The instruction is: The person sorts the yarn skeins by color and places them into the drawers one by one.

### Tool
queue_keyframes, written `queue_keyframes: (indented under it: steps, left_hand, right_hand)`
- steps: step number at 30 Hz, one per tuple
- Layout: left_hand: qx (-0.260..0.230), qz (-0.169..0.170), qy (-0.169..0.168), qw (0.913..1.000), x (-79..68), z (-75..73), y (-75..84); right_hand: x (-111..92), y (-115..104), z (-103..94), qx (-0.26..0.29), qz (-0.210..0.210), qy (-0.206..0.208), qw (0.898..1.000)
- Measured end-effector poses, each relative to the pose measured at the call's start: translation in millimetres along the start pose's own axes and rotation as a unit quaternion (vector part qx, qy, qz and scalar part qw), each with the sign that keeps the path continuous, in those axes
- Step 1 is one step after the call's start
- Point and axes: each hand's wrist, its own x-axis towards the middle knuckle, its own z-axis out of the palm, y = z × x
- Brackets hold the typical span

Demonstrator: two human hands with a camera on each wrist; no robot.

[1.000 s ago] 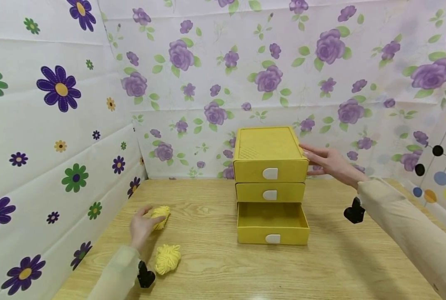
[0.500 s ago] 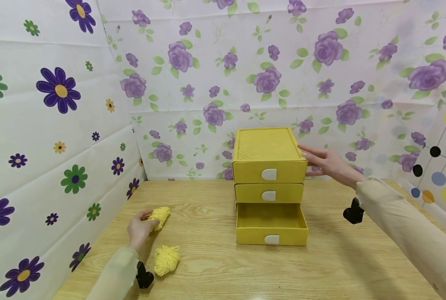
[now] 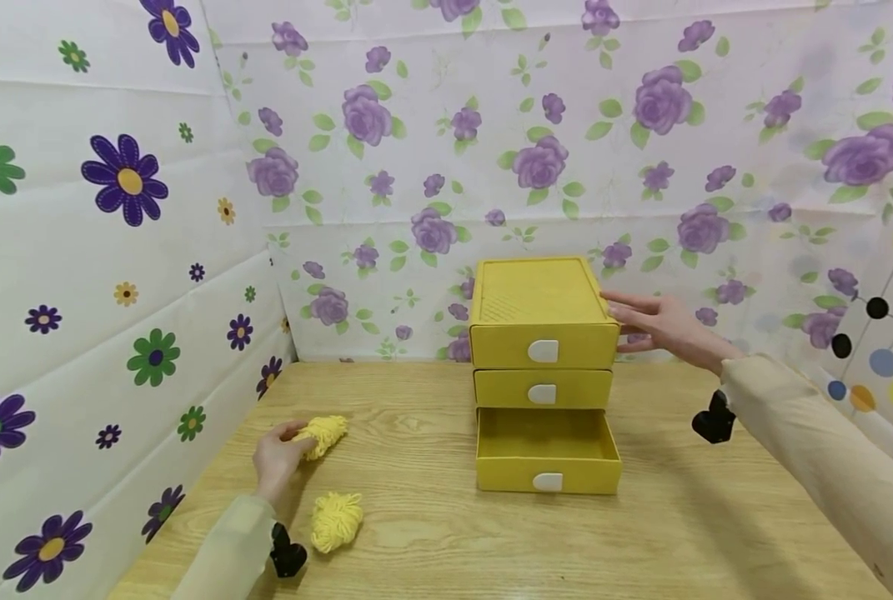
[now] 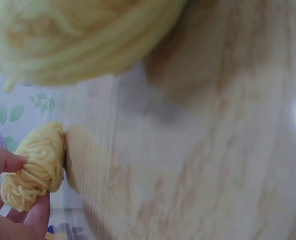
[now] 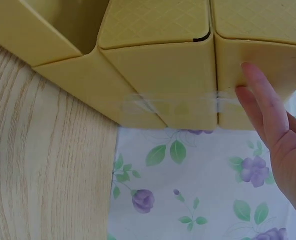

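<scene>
My left hand (image 3: 277, 458) pinches a bundle of yellow yarn (image 3: 324, 435) at the left of the table. In the left wrist view, the thumb and fingers (image 4: 38, 215) hold that yarn from two sides. A second yarn bundle (image 3: 336, 522) lies nearer to me and looms large at the top of the left wrist view. Straight fingers of my right hand (image 3: 667, 327) touch the upper right side of a yellow drawer unit (image 3: 539, 287). Its bottom drawer (image 3: 547, 475) is pulled out, with nothing visible inside; the two drawers above are closed.
The drawer unit stands on a wood-grain table (image 3: 416, 542) close to the flowered back sheet (image 3: 386, 292). A second flowered sheet (image 3: 78, 333) borders the left side, and a dotted one (image 3: 892, 333) hangs at the right.
My left hand has closed its fingers on the far yarn bundle, which has turned slightly to the right. The right hand stays against the drawer unit.
</scene>
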Motion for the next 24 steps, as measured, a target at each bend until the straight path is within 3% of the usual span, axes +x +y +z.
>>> queue_keyframes:
  steps: [8, 12, 19, 24]
  left_hand:
    - [0.007, 0.01, 0.009, 0.9999, 1.5, 1.7, 1.2]
    - [-0.005, 0.012, 0.01, 0.9999, 2.7, 1.3, 5.5]
    - [-0.045, 0.03, -0.059, 0.9968, 18.5, 5.9, 4.0]
    - [-0.075, 0.053, -0.1, 0.9908, 14.0, 10.7, 26.6]
  right_hand:
    - [1.7, -1.0, -1.2, 0.002, 0.019, 0.014, 1.0]
    - [1.9, -3.6, -0.2, -0.004, 0.011, 0.0, 1.0]
    - [0.2, -5.4, 1.3, -0.006, 0.004, -0.011, 1.0]
    - [-1.9, -5.5, 0.7, -0.004, 0.003, -0.018, 1.0]
